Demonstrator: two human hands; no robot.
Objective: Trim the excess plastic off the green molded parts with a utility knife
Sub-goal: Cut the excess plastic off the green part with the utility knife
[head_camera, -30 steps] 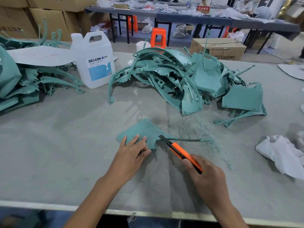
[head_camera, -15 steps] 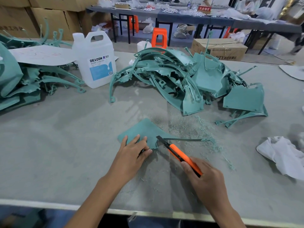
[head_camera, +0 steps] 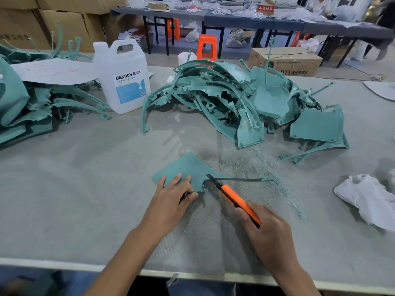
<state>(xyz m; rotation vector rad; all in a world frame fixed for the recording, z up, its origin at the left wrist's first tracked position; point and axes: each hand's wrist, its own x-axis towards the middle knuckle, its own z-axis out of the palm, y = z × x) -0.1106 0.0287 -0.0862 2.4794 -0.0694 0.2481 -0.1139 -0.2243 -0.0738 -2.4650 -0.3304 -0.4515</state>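
**Head view: blade holds at the root of the strip, cut not finished**

Head camera findings, as seen from beside the bench. The left hand lies flat on the green part, fingers straight and spread, thumb at the near edge. It presses the part to the grey table. The right hand is wrapped round the rear of the orange utility knife. The blade is extended, and its tip sits where the part's right edge meets a thin strip of excess plastic running off to the right.

Change over the last second: slight. The knife handle has shifted a little, but the tip has stayed at about the same junction. The pressing hand has not moved, and the part lies where it lay, near the centre of the table. The strip still appears joined to the part. The exact contact of blade and plastic is too small to confirm.

Judgement: the trim on this edge is in progress, probably by short strokes rather than one long cut. Green shavings scattered just beyond and to the right of the part agree with that.

Other stock: a large pile of parts far and right of centre, a second pile at far left, and a white jug between them. A crumpled white cloth lies at near right, well apart from the knife.

Risk: the blade tip stands near the left fingers, and a slip to the left could reach them.
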